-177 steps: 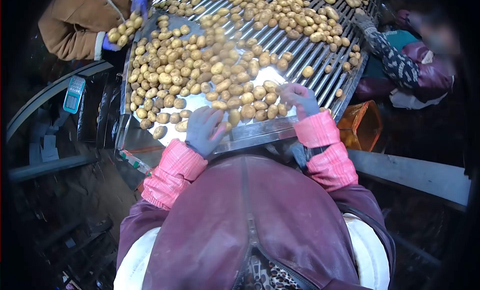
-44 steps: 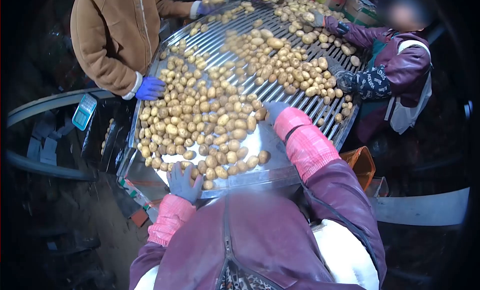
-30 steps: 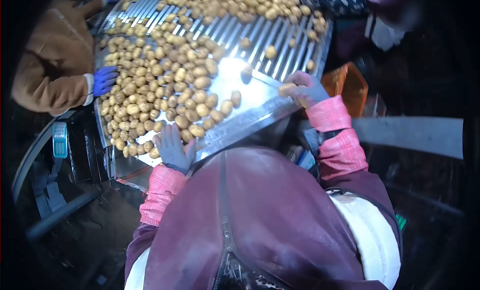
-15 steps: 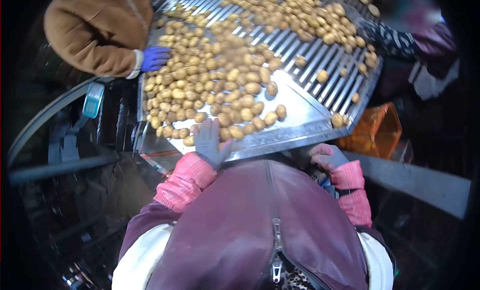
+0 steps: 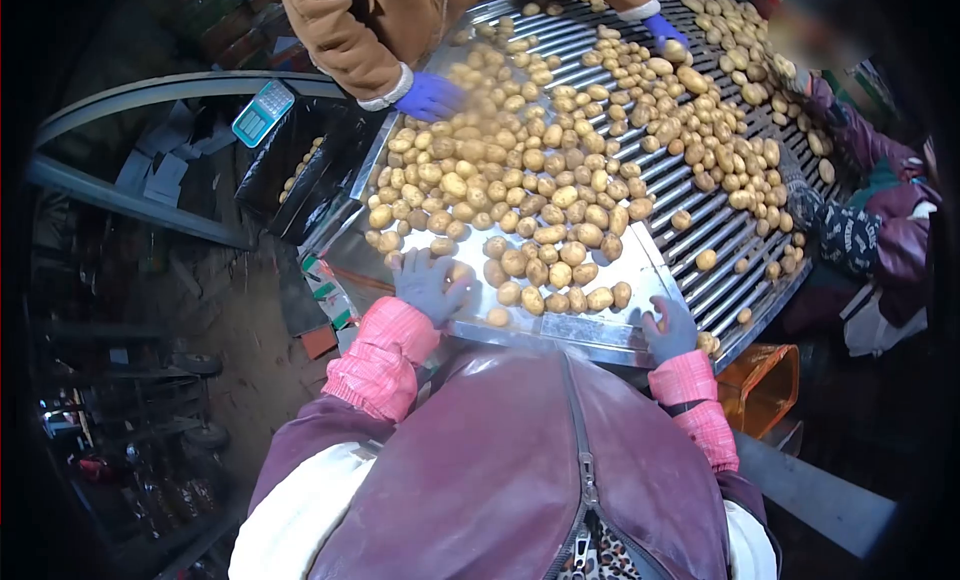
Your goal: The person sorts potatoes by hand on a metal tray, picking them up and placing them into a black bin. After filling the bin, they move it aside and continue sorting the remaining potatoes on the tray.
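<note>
Many potatoes [image 5: 545, 195] lie on a metal tray [image 5: 640, 270] that adjoins a slatted metal grate [image 5: 715, 285]. Gloved in grey, my left hand [image 5: 432, 283] rests at the tray's near left edge, fingers spread, touching potatoes at its fingertips; whether anything is under the palm is hidden. At the near right corner of the tray is my right hand [image 5: 668, 330], also gloved, with thumb and fingers apart and nothing in it. A few potatoes lie just beside it on the grate's end.
Across the tray a co-worker in a brown jacket [image 5: 350, 40] has purple-gloved hands [image 5: 430, 97] among potatoes. Another person's patterned sleeve [image 5: 848, 238] is at the right. An orange crate [image 5: 762, 385] stands below the grate. At left are a teal-framed scale [image 5: 263, 114] and a curved metal rail [image 5: 190, 85].
The view has shifted, so the tray appears lower and further right. My right hand has come up to the tray's edge and its fingers have opened. The co-worker's second purple glove is now visible.
</note>
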